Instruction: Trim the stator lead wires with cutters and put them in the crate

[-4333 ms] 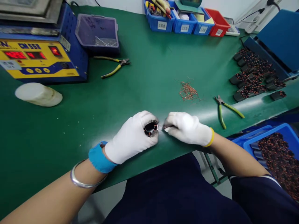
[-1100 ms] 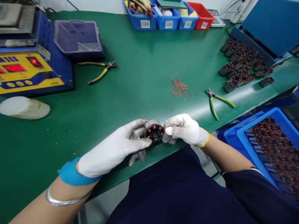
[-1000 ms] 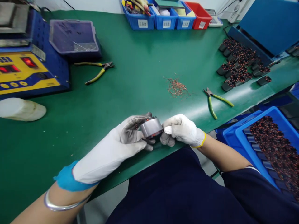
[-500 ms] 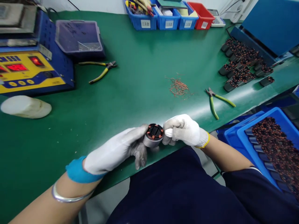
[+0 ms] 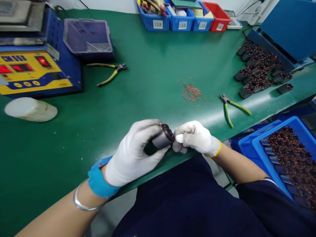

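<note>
A grey cylinder with black and copper windings at its end (image 5: pixel 161 139) lies tilted in my left hand (image 5: pixel 137 149), which wears a white glove and grips it between thumb and fingers. Its wound end faces right. My right hand (image 5: pixel 191 137), gloved in white with a yellow cuff, is closed right beside that end, fingertips pinched together. Whatever those fingertips hold, if anything, is too small to make out. Beyond the hands, a heap of copper wire bits (image 5: pixel 191 92) and green-handled cutters (image 5: pixel 229 108) lie on the green table (image 5: pixel 148 82).
At the right stand many wound cylinders (image 5: pixel 259 69) and a blue crate of more (image 5: pixel 265 158). On the left are yellow-handled cutters (image 5: pixel 112 73), a white cylinder (image 5: pixel 31 109), a purple bin (image 5: pixel 86 36) and a blue-yellow device (image 5: pixel 34 74). Blue bins (image 5: pixel 156 23) and a red bin (image 5: pixel 217 16) line the back.
My left hand has turned over and regripped the cylinder, which went from upright to tilted with its wound end towards my right hand. My right hand has hardly moved. The view has shifted slightly.
</note>
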A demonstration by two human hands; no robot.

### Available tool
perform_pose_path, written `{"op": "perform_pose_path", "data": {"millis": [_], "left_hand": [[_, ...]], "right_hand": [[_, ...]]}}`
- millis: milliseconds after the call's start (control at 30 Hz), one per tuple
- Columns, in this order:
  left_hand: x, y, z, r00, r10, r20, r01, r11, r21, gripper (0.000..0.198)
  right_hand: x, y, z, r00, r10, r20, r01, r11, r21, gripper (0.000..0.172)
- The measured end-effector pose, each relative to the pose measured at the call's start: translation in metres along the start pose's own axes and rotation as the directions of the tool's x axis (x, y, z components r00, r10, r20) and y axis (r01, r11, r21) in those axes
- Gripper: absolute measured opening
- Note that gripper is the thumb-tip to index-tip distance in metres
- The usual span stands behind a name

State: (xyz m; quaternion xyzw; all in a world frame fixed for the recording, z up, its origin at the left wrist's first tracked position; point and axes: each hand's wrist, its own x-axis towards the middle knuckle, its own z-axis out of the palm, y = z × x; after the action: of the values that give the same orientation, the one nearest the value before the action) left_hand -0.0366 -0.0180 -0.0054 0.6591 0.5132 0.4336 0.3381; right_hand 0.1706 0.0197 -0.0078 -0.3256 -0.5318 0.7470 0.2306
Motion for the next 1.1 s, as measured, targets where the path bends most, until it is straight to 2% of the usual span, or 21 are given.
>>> {"op": "perform_pose_path", "data": {"millis": [33,67,133,167,200,233,300,367,400,467,533,567,600,667,700,767,833,900,967,1033,1100], "left_hand": [[-0.001,-0.001,0.0,0.998,0.056,-0.018,-0.056,0.998,-0.011,0.064],[-0.001,0.0,0.001,0.998,0.039,0.049,-0.036,0.998,-0.057,0.068],[0.001,0.002,0.0,0.951,-0.11,0.289,0.144,0.985,-0.099,0.065],[0.001,0.003,0.0,0.91,-0.172,0.377,0.209,0.976,-0.06,0.059],[0.002,0.003,0.0,0.896,-0.198,0.398,0.216,0.976,0.001,0.051],[0.002,0.003,0.001,0.916,-0.175,0.36,0.162,0.985,0.065,0.045],[0.0,0.002,0.002,0.975,-0.006,0.224,-0.032,0.986,0.162,0.041],[-0.003,-0.001,0.004,0.977,0.149,0.152,-0.178,0.964,0.198,0.039],[-0.005,-0.003,0.005,0.974,0.176,0.142,-0.202,0.959,0.199,0.039],[-0.007,-0.005,0.005,0.981,0.141,0.133,-0.167,0.962,0.215,0.039],[-0.006,-0.006,0.005,0.992,0.08,0.099,-0.103,0.965,0.243,0.04],[-0.006,-0.007,0.005,0.995,0.056,0.082,-0.076,0.964,0.254,0.041],[-0.005,-0.006,0.005,0.997,0.041,0.068,-0.057,0.964,0.261,0.042],[-0.004,-0.006,0.005,0.998,0.021,0.062,-0.037,0.964,0.263,0.043],[-0.003,-0.006,0.005,0.997,0.013,0.071,-0.032,0.964,0.264,0.044],[-0.004,-0.005,0.005,0.997,-0.003,0.077,-0.018,0.963,0.271,0.045],[-0.005,-0.005,0.006,0.995,-0.04,0.093,0.012,0.959,0.284,0.046],[-0.004,-0.006,0.007,0.987,-0.094,0.127,0.053,0.954,0.297,0.048],[-0.001,-0.01,0.007,0.979,-0.137,0.148,0.086,0.948,0.308,0.049],[0.005,-0.014,0.006,0.979,-0.152,0.138,0.097,0.933,0.346,0.048],[0.011,-0.017,0.004,0.98,-0.174,0.099,0.115,0.896,0.428,0.045]], "right_hand": [[0.0,0.0,-0.001,1.0,-0.005,-0.003,0.005,1.0,0.009,0.026],[-0.001,-0.001,-0.002,1.0,-0.018,-0.002,0.018,1.0,-0.013,0.026],[-0.002,-0.001,-0.002,0.999,-0.051,0.001,0.051,0.991,-0.125,0.025],[-0.002,-0.001,-0.001,0.998,-0.055,0.002,0.054,0.984,-0.168,0.024],[-0.001,0.001,0.0,0.999,-0.046,-0.003,0.045,0.985,-0.169,0.023],[0.0,0.003,0.002,1.0,-0.023,-0.014,0.021,0.992,-0.123,0.023],[0.003,0.01,0.005,0.998,0.053,-0.028,-0.051,0.997,0.062,0.027],[0.005,0.015,0.007,0.994,0.11,-0.013,-0.105,0.973,0.205,0.032],[0.005,0.016,0.006,0.993,0.121,0.003,-0.119,0.97,0.21,0.035],[0.002,0.012,0.001,0.994,0.106,0.034,-0.109,0.989,0.102,0.04],[-0.004,0.003,-0.006,0.999,0.0,0.049,0.007,0.987,-0.16,0.048],[-0.006,-0.003,-0.009,0.993,-0.11,0.042,0.117,0.937,-0.33,0.056],[-0.009,-0.009,-0.012,0.969,-0.241,0.046,0.231,0.831,-0.506,0.065],[-0.01,-0.018,-0.014,0.882,-0.455,0.127,0.368,0.495,-0.787,0.068],[-0.01,-0.021,-0.013,0.845,-0.498,0.194,0.387,0.32,-0.865,0.058],[-0.005,-0.023,-0.009,0.828,-0.453,0.33,0.391,0.046,-0.919,0.03],[-0.001,-0.025,-0.006,0.835,-0.35,0.425,0.405,-0.134,-0.905,0.024],[0.0,-0.03,-0.011,0.862,-0.255,0.437,0.385,-0.229,-0.894,0.025],[-0.006,-0.038,-0.026,0.911,-0.178,0.372,0.319,-0.264,-0.91,0.028],[-0.022,-0.046,-0.053,0.961,-0.141,0.237,0.198,-0.246,-0.949,0.03],[-0.045,-0.05,-0.085,0.984,-0.176,0.026,-0.007,-0.181,-0.983,0.036]]}}
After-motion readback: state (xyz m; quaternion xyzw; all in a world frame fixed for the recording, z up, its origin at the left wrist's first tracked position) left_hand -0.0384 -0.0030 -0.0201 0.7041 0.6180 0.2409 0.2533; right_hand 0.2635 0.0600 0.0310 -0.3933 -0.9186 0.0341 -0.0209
